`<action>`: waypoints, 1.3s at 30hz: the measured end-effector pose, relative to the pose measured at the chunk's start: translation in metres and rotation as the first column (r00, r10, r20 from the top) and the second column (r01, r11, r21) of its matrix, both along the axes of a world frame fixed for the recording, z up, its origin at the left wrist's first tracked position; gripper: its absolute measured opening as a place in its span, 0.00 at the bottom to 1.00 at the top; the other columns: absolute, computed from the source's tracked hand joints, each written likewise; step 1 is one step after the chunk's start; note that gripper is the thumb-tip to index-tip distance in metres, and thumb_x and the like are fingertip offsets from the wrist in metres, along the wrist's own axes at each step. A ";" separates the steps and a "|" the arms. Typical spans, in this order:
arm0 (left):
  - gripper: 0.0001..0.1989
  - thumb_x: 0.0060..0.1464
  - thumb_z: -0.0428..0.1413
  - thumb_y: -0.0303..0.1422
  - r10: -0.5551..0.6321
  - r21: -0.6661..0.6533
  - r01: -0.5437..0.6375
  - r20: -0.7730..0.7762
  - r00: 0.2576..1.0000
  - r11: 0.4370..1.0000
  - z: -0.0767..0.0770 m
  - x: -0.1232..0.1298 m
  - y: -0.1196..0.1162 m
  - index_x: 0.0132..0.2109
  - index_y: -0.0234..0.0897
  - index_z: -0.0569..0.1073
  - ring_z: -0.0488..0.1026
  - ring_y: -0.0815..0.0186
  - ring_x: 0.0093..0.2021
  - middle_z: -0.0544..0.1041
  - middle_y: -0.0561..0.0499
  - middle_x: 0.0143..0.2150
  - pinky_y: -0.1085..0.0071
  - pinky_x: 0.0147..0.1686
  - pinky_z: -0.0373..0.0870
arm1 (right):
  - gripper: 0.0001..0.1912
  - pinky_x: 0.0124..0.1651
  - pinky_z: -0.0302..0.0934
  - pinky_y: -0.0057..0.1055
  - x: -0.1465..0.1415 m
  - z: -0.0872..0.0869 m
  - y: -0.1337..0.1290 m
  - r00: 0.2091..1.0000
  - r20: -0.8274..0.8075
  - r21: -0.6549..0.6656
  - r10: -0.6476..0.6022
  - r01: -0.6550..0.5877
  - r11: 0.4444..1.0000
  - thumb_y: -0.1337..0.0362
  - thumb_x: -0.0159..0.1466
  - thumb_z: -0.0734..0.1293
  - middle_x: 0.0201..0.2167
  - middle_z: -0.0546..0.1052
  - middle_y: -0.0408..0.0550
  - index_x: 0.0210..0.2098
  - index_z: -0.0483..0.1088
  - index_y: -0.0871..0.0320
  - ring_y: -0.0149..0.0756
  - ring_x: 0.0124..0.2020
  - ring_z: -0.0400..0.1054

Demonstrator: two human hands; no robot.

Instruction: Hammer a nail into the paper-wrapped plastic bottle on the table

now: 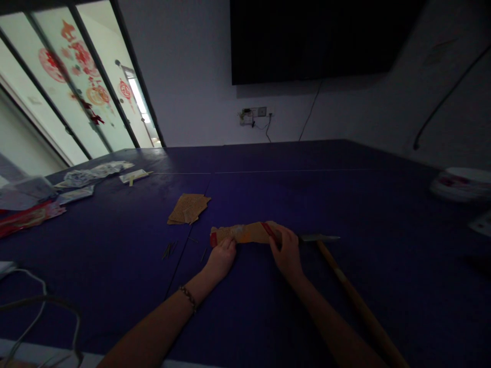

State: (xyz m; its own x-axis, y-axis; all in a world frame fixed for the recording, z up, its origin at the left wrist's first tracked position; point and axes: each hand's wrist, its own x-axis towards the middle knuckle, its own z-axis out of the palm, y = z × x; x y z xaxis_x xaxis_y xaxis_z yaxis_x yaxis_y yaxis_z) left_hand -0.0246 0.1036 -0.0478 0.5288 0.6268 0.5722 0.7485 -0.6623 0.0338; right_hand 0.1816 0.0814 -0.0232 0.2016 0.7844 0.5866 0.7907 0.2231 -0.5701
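A flat brown strip, like cardboard or rough paper, [251, 233] lies crosswise on the purple tabletop, with an orange patch in its middle and red at both ends. The fingers of my left hand [222, 255] are closed on its near edge, left of the middle. At the right end, my right hand [287, 250] grips it by the red part; the fingers hide some of that end. Just right of that hand rests a hammer [353, 291], its narrow metal head at the back and the wooden handle running toward me. Several nails [168, 250] are scattered left of my left hand.
A small stack of brown sheets [188, 208] sits behind the nails. Plastic packets [94, 174], a clear box [26, 193] and a red package [30, 217] occupy the far left. Cables [42, 301] loop at the near left. A round white container [462, 184] stands at the right.
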 end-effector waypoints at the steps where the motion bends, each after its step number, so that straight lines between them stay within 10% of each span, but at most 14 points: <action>1: 0.13 0.54 0.42 0.24 -0.005 0.053 0.002 0.051 0.999 0.999 0.002 -0.002 -0.002 0.43 0.29 0.68 0.72 0.62 0.43 0.73 0.38 0.42 0.65 0.43 0.71 | 0.17 0.49 0.54 0.47 0.001 -0.002 -0.002 1.000 0.000 0.041 -0.012 0.012 0.999 0.58 0.58 0.58 0.42 0.67 0.61 0.42 0.62 0.65 0.48 0.48 0.58; 8: 0.13 0.53 0.44 0.21 -0.177 0.277 0.086 0.322 0.930 0.957 0.018 -0.002 -0.009 0.46 0.33 0.65 0.65 0.62 0.52 0.72 0.42 0.44 0.59 0.49 0.65 | 0.28 0.54 0.49 0.48 0.004 0.002 -0.012 0.932 -0.360 0.094 -0.048 0.087 0.992 0.54 0.55 0.62 0.50 0.63 0.59 0.51 0.57 0.61 0.47 0.53 0.56; 15: 0.15 0.51 0.50 0.25 -0.072 0.166 -0.021 0.532 0.844 0.986 0.019 0.002 -0.010 0.48 0.37 0.63 0.57 0.58 0.58 0.66 0.41 0.52 0.49 0.55 0.51 | 0.30 0.44 0.62 0.37 0.019 0.008 -0.002 0.382 -0.924 -0.043 0.003 -0.110 0.993 0.59 0.42 0.72 0.41 0.72 0.49 0.44 0.65 0.57 0.41 0.41 0.67; 19: 0.37 0.43 0.59 0.34 0.221 -0.210 -0.085 0.799 0.560 0.974 0.019 0.006 -0.008 0.57 0.34 0.49 0.44 0.52 0.62 0.44 0.34 0.62 0.52 0.58 0.46 | 0.25 0.36 0.65 0.27 0.033 0.019 0.000 0.270 -0.961 0.044 0.064 -0.080 0.996 0.64 0.40 0.73 0.36 0.74 0.41 0.40 0.68 0.53 0.32 0.34 0.69; 24: 0.33 0.43 0.59 0.32 0.450 -0.481 0.351 0.876 0.170 0.803 0.014 0.009 0.000 0.54 0.39 0.51 0.54 0.57 0.59 0.52 0.39 0.60 0.59 0.57 0.50 | 0.18 0.30 0.67 0.24 0.040 0.025 -0.001 0.059 -0.989 0.128 0.137 -0.142 0.982 0.67 0.42 0.72 0.29 0.76 0.36 0.33 0.69 0.53 0.29 0.29 0.70; 31: 0.24 0.42 0.60 0.24 0.610 -0.382 0.693 0.785 -0.106 0.612 0.018 0.011 0.000 0.47 0.36 0.61 0.64 0.61 0.53 0.65 0.41 0.54 0.65 0.54 0.57 | 0.16 0.30 0.67 0.25 0.037 0.028 -0.008 -0.067 -0.983 0.180 0.168 -0.260 0.949 0.64 0.43 0.72 0.28 0.77 0.38 0.32 0.70 0.53 0.30 0.27 0.71; 35: 0.13 0.47 0.56 0.25 0.690 -0.311 0.868 0.722 -0.048 0.387 0.027 0.006 -0.003 0.43 0.31 0.67 0.72 0.63 0.44 0.73 0.43 0.44 0.64 0.51 0.62 | 0.17 0.32 0.66 0.24 0.034 0.030 -0.007 -0.008 -0.985 0.169 0.173 -0.268 0.949 0.65 0.42 0.73 0.30 0.77 0.38 0.33 0.71 0.53 0.29 0.29 0.71; 39: 0.13 0.50 0.54 0.25 0.710 -0.304 0.903 0.704 -0.002 0.304 0.032 0.004 -0.006 0.45 0.33 0.67 0.75 0.63 0.37 0.76 0.45 0.40 0.62 0.45 0.68 | 0.16 0.37 0.65 0.27 0.033 0.028 -0.004 0.153 -0.978 0.125 0.144 -0.127 0.984 0.66 0.42 0.73 0.31 0.77 0.40 0.32 0.72 0.55 0.31 0.31 0.70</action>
State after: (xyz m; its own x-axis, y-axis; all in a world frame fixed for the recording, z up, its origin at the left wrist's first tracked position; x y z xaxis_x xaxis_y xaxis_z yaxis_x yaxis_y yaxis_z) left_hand -0.0210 0.0972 -0.0159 0.3187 0.9295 -0.1854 -0.6137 0.3514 0.7071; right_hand 0.2148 0.0778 0.0046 0.5064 0.8623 0.0000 -0.4656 0.2734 -0.8417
